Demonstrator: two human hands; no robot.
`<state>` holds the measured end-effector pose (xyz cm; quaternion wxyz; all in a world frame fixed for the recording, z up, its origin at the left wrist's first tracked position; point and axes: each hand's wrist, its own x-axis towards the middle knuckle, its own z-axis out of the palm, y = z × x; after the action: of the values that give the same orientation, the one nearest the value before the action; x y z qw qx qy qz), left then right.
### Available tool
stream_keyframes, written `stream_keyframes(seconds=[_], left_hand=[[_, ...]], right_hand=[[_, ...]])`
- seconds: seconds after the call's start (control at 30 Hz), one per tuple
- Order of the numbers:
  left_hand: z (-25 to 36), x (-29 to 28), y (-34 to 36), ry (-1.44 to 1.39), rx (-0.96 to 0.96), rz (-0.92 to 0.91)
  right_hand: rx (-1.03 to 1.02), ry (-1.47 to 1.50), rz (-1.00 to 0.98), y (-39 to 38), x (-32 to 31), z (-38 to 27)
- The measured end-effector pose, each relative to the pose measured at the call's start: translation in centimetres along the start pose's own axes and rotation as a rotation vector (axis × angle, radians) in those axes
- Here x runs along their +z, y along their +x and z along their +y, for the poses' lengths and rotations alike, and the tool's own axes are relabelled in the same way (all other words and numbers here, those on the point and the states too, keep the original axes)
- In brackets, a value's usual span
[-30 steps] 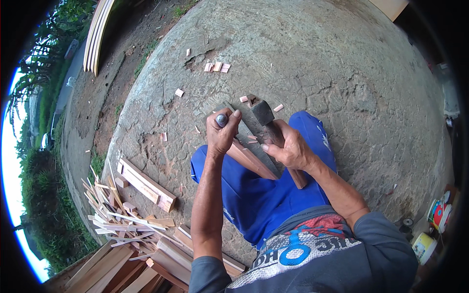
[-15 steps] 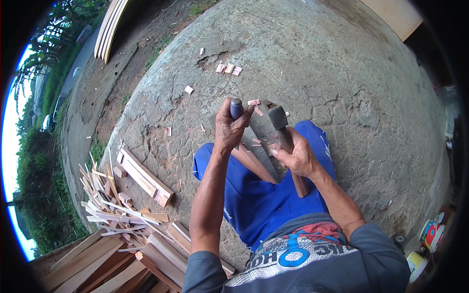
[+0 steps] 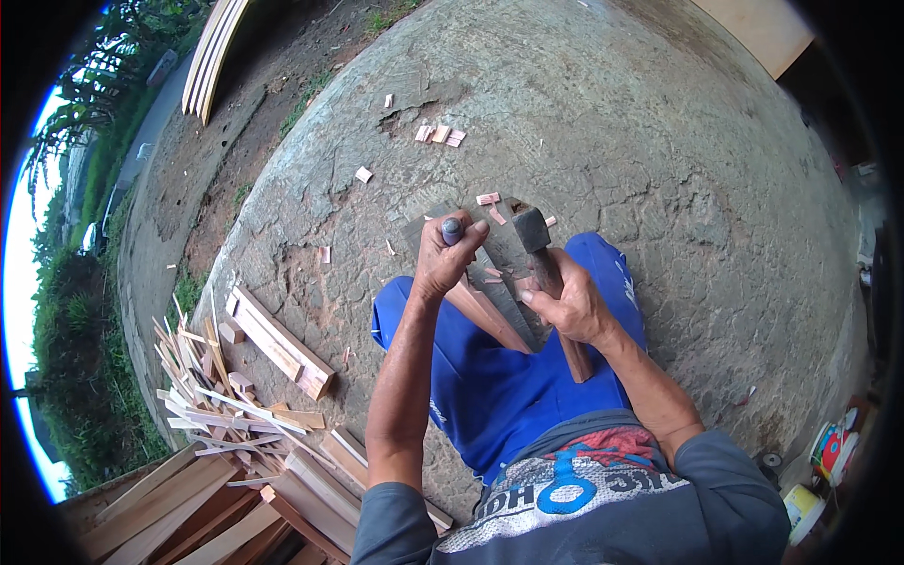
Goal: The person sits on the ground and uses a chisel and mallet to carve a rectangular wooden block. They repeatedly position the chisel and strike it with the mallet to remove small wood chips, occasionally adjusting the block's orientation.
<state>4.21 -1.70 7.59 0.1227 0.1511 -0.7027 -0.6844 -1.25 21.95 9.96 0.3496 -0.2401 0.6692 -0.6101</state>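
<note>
My left hand (image 3: 446,252) is closed around the purple-grey handle (image 3: 452,231) of what looks like a chisel, its blade hidden below the fist. A hammer (image 3: 534,232) with a dark square head and wooden handle is gripped in my right hand (image 3: 574,299), its head raised just right of the chisel handle. Between my knees a reddish wooden piece (image 3: 488,316) lies along a dark grey board (image 3: 509,303). Small wood chips (image 3: 492,275) rest on the board close to both hands.
Scrap strips (image 3: 221,410) and planks (image 3: 160,499) are heaped at lower left, beside a notched wooden piece (image 3: 278,341). More chips (image 3: 441,135) dot the cracked concrete (image 3: 659,141) ahead. Containers (image 3: 802,508) stand at lower right; long boards (image 3: 215,61) lie at far left.
My left hand has come down and a little nearer, and the chisel handle now shows more end-on. The hammer head has shifted slightly left and nearer.
</note>
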Motion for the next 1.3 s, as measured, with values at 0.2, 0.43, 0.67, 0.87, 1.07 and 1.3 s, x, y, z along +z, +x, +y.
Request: stream_keyframes(seconds=[0.2,0.43,0.67,0.87,1.07,1.3], left_hand=[[-0.3,-0.2,-0.6,0.033,-0.014,0.058],[-0.7,-0.1,-0.6,0.258,0.089,0.075],[-1.4,-0.7,-1.4,0.289,0.084,0.166],[-2.1,-1.3,-0.9,0.393,0.12,0.128],[-3.2,-1.2,-1.8,0.356,0.26,0.05],[-7.3,-3.8,-2.0,0.423,0.223,0.06]], right_hand=[[0.025,-0.041,0.021,-0.2,0.1,-0.5],[-0.039,-0.133,0.025,0.0,0.1,-0.8],[-0.067,-0.202,0.009,-0.2,0.0,-1.1],[-0.119,-0.351,-0.102,0.9,-0.5,-3.9],[-0.547,-0.691,-0.067,2.2,-0.6,-9.4],[-0.545,-1.159,-0.275,4.9,0.4,-8.5]])
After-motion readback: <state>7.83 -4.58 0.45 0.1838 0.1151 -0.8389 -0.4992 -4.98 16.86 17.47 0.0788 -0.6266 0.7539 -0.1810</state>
